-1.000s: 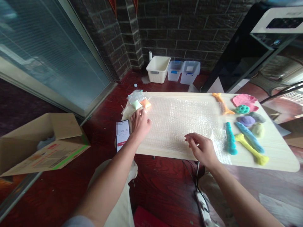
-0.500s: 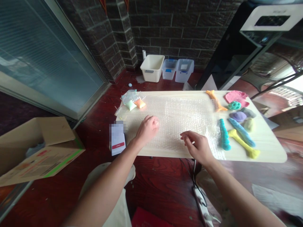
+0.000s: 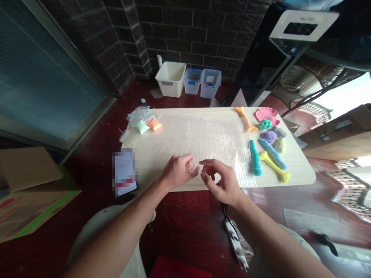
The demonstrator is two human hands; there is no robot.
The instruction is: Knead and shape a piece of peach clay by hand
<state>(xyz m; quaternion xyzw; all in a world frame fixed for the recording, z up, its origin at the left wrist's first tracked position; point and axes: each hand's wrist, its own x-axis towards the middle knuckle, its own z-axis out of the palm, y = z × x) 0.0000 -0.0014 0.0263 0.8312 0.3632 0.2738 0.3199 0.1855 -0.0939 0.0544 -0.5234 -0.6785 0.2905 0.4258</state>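
My left hand (image 3: 178,170) is closed around a small clear, round thing (image 3: 190,166) that looks like a roll of clear tape, though blur hides its detail. Close by on the right, my right hand (image 3: 222,180) has its fingers curled with a gap between thumb and forefinger; nothing shows in them. Both hands are above the near edge of a sheet of bubble wrap (image 3: 203,135), spread flat over the pale table (image 3: 298,170).
Right of the wrap lie clay-like shapes: a teal strip (image 3: 255,158), yellow bone (image 3: 275,166), blue strip (image 3: 272,153), orange bone (image 3: 245,119) and pink piece (image 3: 266,115). Orange (image 3: 154,124) and green packets (image 3: 141,126) sit at left, near a phone (image 3: 124,170). Bins (image 3: 171,79) stand behind.
My left hand has come down toward the table's near edge and my right hand has moved left, bringing them close together. The camera view has swung to the right.
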